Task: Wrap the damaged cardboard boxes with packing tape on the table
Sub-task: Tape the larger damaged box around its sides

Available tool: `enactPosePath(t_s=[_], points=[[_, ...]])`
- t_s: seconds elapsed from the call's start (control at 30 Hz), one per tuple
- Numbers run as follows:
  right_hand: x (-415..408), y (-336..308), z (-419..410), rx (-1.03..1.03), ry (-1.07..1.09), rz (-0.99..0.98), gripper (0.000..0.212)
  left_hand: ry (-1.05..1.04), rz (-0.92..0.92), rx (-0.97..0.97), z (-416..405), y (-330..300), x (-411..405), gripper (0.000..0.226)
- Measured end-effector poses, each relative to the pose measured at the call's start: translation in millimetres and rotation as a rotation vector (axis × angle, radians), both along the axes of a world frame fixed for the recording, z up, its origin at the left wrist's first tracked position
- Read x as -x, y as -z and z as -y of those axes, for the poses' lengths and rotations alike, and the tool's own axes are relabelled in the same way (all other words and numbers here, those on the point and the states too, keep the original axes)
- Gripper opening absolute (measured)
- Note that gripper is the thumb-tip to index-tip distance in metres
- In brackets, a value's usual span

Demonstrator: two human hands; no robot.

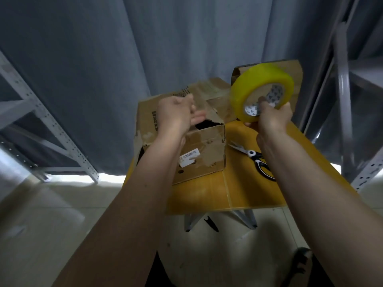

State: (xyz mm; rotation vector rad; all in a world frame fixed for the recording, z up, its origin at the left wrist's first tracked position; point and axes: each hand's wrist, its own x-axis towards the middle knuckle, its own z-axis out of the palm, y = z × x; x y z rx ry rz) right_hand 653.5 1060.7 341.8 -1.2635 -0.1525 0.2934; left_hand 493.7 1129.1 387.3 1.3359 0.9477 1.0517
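You have bare table [199,193] along the near edge, in front of the torn box [199,150]. The scissors [257,160] lie just right of that box, under your right forearm (blades toward it). A second box [294,73] blocks the far right corner; a larger one [149,112] fills the left side.

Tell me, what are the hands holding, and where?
Right hand grips the yellow packing tape roll at its lower rim and core. Left hand rests atop the torn brown cardboard box; its grip is unclear.
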Motion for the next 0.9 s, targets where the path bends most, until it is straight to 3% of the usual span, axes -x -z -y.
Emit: enactPosePath(t_s=[0.3, 0.63, 0.9], points=[[-2.1, 22.7, -20.4, 0.141, -0.002, 0.074, 0.037, -0.105, -0.503, -0.224, -19.3, 13.7, 17.9, 0.035], [-4.3, 32.2, -22.4, 0.218, -0.061, 0.054, 0.051, -0.079, -0.486, -0.224, -14.1, 10.9, 25.3, 0.034], [-1.0, 20.5, -16.6, 0.216, -0.017, 0.342, 0.034, -0.259, -0.846, -0.474, -9.7, 23.5, 25.9, 0.029]])
